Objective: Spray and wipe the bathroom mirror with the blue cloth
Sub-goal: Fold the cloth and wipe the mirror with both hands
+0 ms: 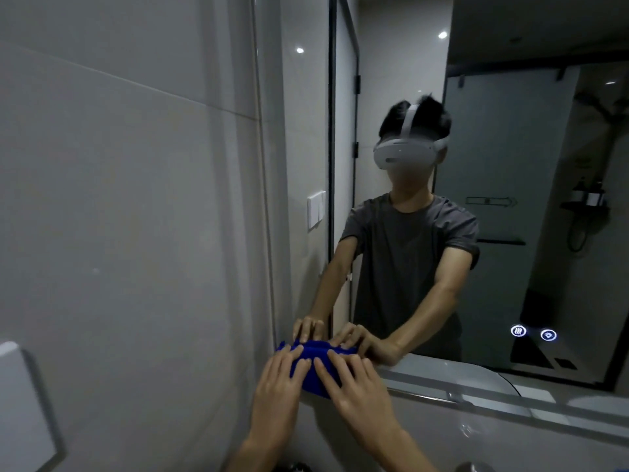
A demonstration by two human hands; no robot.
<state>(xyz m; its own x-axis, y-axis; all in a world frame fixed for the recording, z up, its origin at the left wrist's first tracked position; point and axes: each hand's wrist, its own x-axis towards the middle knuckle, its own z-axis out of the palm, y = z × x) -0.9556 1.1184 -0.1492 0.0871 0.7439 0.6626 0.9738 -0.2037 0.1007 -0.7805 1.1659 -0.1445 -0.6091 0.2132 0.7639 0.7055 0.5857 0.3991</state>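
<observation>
Blue cloth (315, 367): pressed flat on the mirror's (493, 199) bottom left corner.
Left hand (280, 386), right hand (354, 386): laid side by side on it, fingers straight.

I am standing in a bathroom, by the look of it one in a home or a hotel room. A large wall mirror (476, 199) fills the space before me, with two lit touch icons (533, 333) glowing near its lower edge. Pale glossy wall tiles (119, 199) cover the wall on my left, and a white switch plate (316, 210) shows in the reflection. The mirror also reflects a frosted glass shower door (503, 172) in a dark frame and a small shelf with bottles (587, 199).
</observation>
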